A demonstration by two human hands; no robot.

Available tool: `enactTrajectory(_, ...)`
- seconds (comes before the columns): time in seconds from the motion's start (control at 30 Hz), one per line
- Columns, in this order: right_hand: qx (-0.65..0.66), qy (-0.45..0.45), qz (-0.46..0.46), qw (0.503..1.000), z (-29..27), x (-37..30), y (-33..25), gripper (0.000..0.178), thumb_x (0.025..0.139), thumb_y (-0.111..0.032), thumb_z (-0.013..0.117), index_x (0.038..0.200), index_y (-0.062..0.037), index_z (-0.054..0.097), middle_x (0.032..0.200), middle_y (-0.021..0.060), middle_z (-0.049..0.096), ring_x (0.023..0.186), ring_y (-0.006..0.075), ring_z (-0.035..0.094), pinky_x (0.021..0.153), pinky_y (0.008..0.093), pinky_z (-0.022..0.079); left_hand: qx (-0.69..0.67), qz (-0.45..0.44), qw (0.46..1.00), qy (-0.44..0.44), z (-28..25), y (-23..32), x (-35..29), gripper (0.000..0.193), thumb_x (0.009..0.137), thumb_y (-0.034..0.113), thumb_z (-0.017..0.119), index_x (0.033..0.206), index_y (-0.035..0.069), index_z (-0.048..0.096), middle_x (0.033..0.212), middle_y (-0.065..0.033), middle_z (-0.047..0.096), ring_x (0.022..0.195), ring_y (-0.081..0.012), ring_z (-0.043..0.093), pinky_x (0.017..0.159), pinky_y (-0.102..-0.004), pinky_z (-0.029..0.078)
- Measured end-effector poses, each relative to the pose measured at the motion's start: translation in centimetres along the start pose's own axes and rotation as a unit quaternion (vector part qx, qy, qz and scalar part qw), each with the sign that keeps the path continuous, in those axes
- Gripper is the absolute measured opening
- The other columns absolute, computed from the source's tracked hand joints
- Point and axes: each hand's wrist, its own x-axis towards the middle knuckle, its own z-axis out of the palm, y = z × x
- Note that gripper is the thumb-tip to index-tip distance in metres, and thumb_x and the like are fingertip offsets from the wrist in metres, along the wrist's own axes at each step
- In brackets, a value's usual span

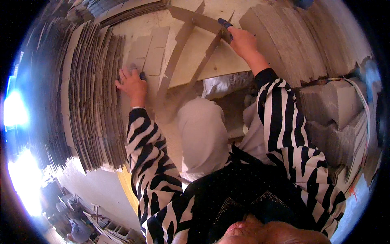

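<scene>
My left hand lies with fingers spread over flat, slotted cardboard pieces beside a tall stack. At the far middle, my right hand has its thumb and forefinger around a cardboard strip, close to where it meets a crosswise strip. Dark coverings sit on some fingertips of both hands. Another long strip stands on edge to the left, joined to the same crosswise piece. Under these strips is a pale wooden board.
Dense stacks of cardboard rise on the left, and more cardboard is piled at the right. A whitish plastic bag sits below the board's near edge. Cables run along the far right. My knee is close to the board.
</scene>
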Motion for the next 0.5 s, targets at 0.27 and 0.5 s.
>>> enactTrajectory(0.27,0.079,0.015,-0.019,0.997,-3.0,0.0,3.6,0.044,0.081,-0.013,0.052,0.125,-0.0046,0.052,0.118,0.0197,0.059,0.108,0.0387,0.056,0.092,0.0432,0.045,-0.659,-0.115,0.743,-0.029,-7.7,-2.7,-11.3,0.042,0.1,0.022,0.04,0.137,0.001,0.044,0.132,-0.0143,0.053,0.123,-0.0276,0.049,0.106,-0.0381,0.034)
enactTrajectory(0.5,-0.221,0.036,0.095,0.97,-7.3,-12.0,9.0,0.059,0.077,-0.021,0.07,0.13,-0.0071,0.048,0.139,0.0139,0.043,0.13,0.0366,0.036,0.101,0.048,0.037,-0.726,-0.144,0.667,0.086,-7.7,5.6,-12.8,0.049,0.097,0.01,0.043,0.142,-0.005,0.03,0.138,-0.0178,0.044,0.13,-0.0263,0.04,0.108,-0.038,0.031)
